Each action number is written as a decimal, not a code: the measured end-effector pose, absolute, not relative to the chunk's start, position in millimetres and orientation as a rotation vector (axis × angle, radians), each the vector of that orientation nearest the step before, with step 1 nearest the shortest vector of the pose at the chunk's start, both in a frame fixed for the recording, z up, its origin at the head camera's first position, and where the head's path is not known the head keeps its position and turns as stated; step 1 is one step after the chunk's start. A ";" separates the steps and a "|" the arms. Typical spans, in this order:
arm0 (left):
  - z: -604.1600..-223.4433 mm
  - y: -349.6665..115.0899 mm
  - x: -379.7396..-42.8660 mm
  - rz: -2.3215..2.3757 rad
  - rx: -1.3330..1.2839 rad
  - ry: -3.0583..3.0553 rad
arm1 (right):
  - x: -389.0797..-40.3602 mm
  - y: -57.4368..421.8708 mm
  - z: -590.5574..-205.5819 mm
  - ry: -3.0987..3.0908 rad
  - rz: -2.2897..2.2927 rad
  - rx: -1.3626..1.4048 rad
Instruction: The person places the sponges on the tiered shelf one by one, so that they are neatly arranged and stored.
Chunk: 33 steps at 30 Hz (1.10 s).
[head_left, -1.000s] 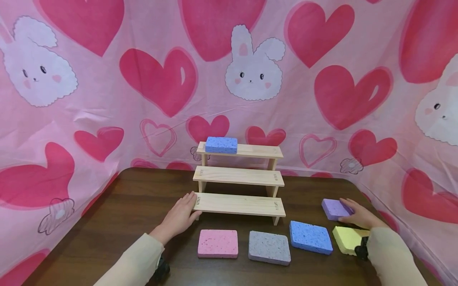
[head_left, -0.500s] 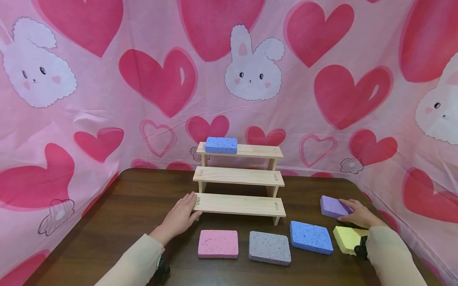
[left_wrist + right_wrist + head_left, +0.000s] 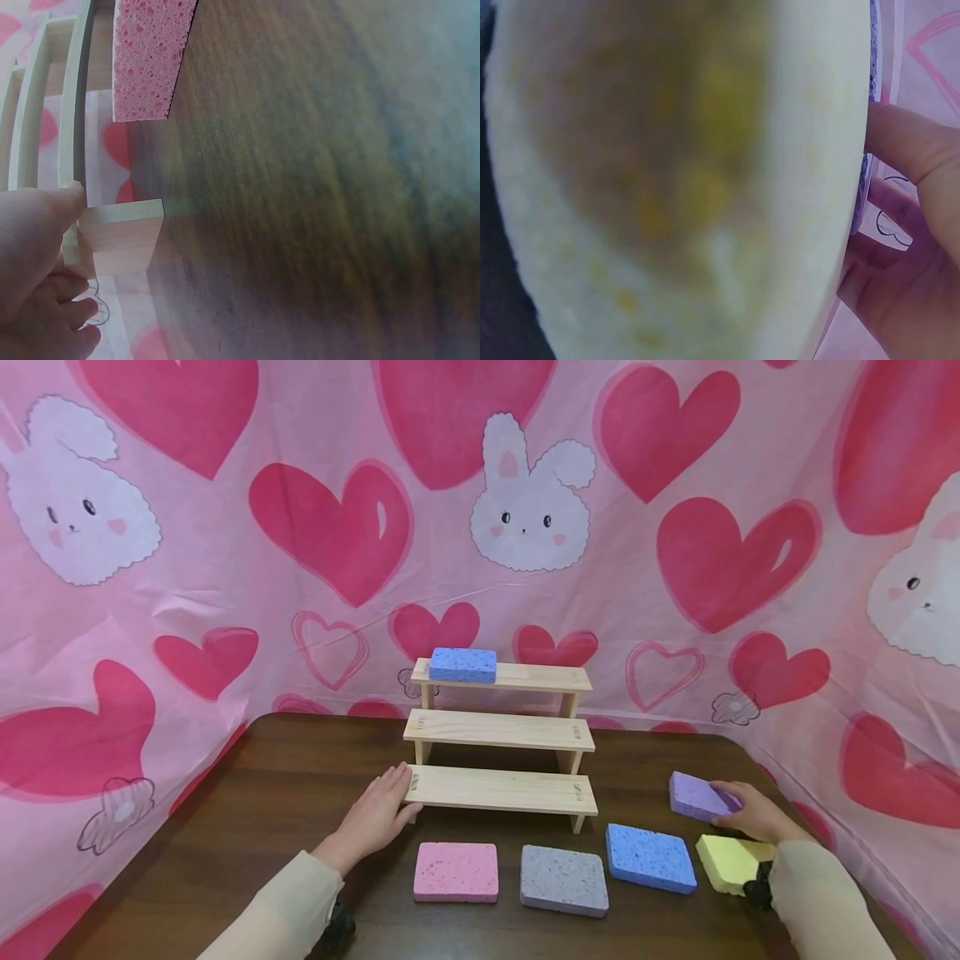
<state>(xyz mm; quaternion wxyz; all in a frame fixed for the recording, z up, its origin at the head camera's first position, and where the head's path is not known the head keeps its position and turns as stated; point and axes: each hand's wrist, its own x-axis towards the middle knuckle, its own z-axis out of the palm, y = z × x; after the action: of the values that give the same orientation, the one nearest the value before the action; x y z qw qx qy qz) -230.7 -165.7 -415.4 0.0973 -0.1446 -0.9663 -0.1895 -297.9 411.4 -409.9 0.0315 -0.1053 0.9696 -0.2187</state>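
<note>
My left hand (image 3: 371,818) grips the left end of the lowest step of a wooden three-step stand (image 3: 502,787). In the left wrist view, the thumb of that hand (image 3: 34,232) lies along the front edge, with the fingers past the board's end. At the right, my right hand (image 3: 757,814) holds a purple sponge (image 3: 693,795) by its right side, thumb in front and fingers behind. The right wrist view shows only a sliver of the purple sponge (image 3: 874,52); a blurred yellow sponge (image 3: 810,150) hides the rest.
One blue sponge (image 3: 462,665) lies on the top step's left part. In front of the stand, pink (image 3: 456,872), grey (image 3: 564,881), blue (image 3: 651,857) and yellow (image 3: 727,862) sponges form a row on the dark wood table (image 3: 300,777). The right forearm passes over the yellow one.
The purple sponge has shifted slightly left and turned a little in my right hand. My left hand stays at the stand's lowest step.
</note>
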 end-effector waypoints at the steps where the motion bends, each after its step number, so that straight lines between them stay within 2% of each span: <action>1: -415.6 -165.9 -230.7 -0.563 -0.430 -2.860 | -297.4 411.5 -410.7 2.992 -0.677 -0.328; 18: -415.4 -166.5 -231.2 -0.568 -0.442 -2.855 | -288.9 405.7 -408.8 3.074 -0.660 -0.426; 33: -417.1 -166.5 -232.7 -0.567 -0.438 -2.860 | -285.3 399.9 -385.3 3.110 -0.695 -0.475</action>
<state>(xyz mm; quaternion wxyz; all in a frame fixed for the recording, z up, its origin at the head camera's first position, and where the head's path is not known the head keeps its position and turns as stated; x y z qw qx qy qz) -232.7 -166.5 -417.1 0.0963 -0.1479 -0.9655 -0.1914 -285.3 399.9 -385.3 -0.0400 -0.1474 0.9645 -0.2156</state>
